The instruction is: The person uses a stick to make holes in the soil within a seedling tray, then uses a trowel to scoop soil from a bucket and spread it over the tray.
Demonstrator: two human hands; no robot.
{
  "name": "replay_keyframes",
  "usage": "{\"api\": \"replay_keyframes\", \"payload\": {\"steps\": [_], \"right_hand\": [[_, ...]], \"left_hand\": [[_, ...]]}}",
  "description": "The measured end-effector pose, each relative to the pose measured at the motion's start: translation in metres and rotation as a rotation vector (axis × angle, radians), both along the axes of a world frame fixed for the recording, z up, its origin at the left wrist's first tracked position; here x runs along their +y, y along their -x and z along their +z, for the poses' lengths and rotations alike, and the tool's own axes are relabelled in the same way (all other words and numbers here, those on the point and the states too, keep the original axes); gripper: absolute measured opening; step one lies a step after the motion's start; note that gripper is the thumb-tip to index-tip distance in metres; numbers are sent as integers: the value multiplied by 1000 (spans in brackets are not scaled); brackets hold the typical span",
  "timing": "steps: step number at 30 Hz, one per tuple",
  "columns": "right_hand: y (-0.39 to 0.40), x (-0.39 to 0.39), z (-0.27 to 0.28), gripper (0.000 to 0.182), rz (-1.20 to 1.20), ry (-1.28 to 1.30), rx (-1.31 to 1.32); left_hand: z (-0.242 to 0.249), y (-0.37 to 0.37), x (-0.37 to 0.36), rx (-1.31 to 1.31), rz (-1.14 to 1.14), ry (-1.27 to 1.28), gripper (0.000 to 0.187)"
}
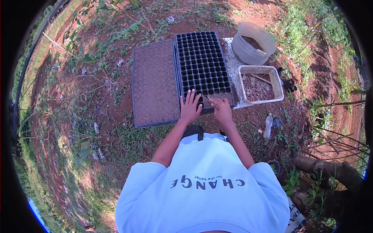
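A black seedling tray (202,62) lies on the ground in front of me, most of its cells dark and hollow. Brown soil (222,98) fills the cells at its near right end. My left hand (190,109) rests on the tray's near left corner with fingers spread. Just right of it, my right hand (222,109) is over the soil-filled cells, fingers drawn together in a pinch; whatever is between them is too small to make out. Along the left side lies a second seedling tray (155,83), its cells covered with soil.
At right, a white rectangular basin (243,87) holds reddish-brown material and a flat stick (261,78). Behind it stands a translucent round tub (243,48). A pale speckled board (232,64) lies beside the tray. A plastic bottle (268,126) is nearer me; a thick branch (330,169) lies lower right.
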State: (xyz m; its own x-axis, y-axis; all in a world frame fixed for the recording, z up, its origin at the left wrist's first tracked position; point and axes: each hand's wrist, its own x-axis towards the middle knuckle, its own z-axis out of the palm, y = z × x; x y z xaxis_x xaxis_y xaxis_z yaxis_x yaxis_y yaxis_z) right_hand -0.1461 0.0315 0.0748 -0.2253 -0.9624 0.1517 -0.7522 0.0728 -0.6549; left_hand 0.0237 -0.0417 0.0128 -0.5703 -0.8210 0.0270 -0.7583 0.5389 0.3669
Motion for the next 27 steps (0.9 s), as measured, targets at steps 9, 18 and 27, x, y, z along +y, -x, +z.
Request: {"api": "replay_keyframes", "payload": {"steps": [9,18,27], "right_hand": [[1,0,-1,33,39,8,20],[1,1,-2,32,38,-37,40],[-1,5,-2,32,32,-33,-9]], "left_hand": [[1,0,0,12,-7,-8,56],[-1,0,1,13,-18,22,57],[-2,-3,-4,14,-49,-6,59]]}}
